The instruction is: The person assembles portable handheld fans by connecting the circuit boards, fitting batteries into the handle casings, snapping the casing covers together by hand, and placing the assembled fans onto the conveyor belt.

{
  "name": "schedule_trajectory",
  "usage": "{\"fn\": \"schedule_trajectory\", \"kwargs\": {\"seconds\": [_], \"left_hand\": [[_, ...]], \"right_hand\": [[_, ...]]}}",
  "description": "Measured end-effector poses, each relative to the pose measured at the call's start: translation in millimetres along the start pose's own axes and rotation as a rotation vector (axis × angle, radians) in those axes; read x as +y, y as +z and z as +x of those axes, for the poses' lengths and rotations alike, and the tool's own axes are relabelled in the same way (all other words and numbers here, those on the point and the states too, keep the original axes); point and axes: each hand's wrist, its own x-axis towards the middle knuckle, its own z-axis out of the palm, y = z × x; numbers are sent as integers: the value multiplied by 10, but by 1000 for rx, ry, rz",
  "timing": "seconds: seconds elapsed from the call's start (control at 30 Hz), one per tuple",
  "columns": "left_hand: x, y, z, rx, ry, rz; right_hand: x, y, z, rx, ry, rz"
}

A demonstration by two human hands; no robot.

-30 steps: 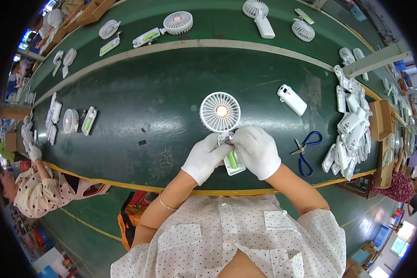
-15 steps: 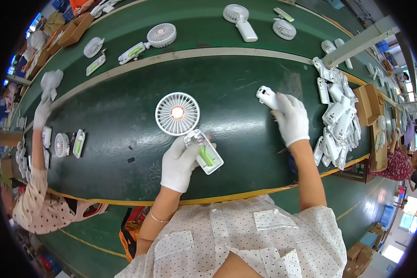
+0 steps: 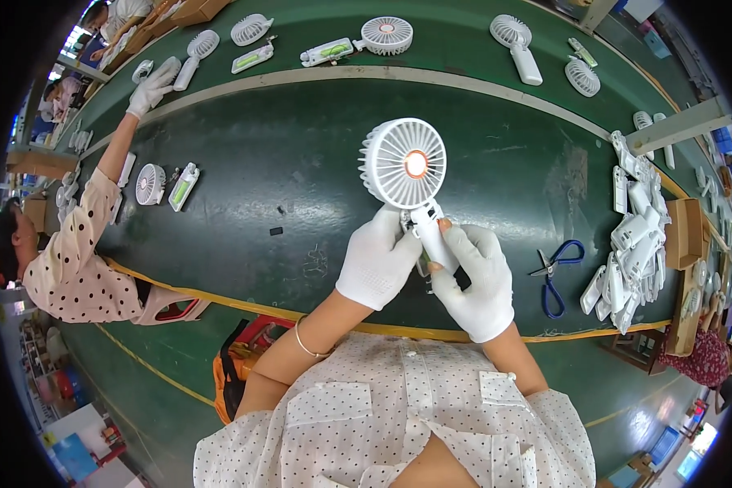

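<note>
My left hand and right hand pinch the white handle. I should press evenly, keeping edges aligned.

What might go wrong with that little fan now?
The right hand has bare fingertips at the white handle, so they might get pinched. The fan head sticks out beyond the left hand, so it might get knocked. Blue-handled cutters lie to the right; the right hand might bump them.
</note>
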Motion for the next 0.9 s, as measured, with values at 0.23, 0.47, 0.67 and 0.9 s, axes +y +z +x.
{"fn": "schedule_trajectory", "kwargs": {"seconds": [0.23, 0.47, 0.67, 0.9], "left_hand": [[42, -65, 64, -141, -11, 127], [-48, 7, 72, -183, -17, -192], [-115, 117, 144, -63, -127, -375], [-22, 270, 174, 104, -32, -542]], "right_hand": [[33, 120, -70, 34, 23, -36], [25, 307, -76, 136, -17, -111], [94, 331, -4, 146, -157, -155], [168, 239, -155, 199, 46, 216]]}}
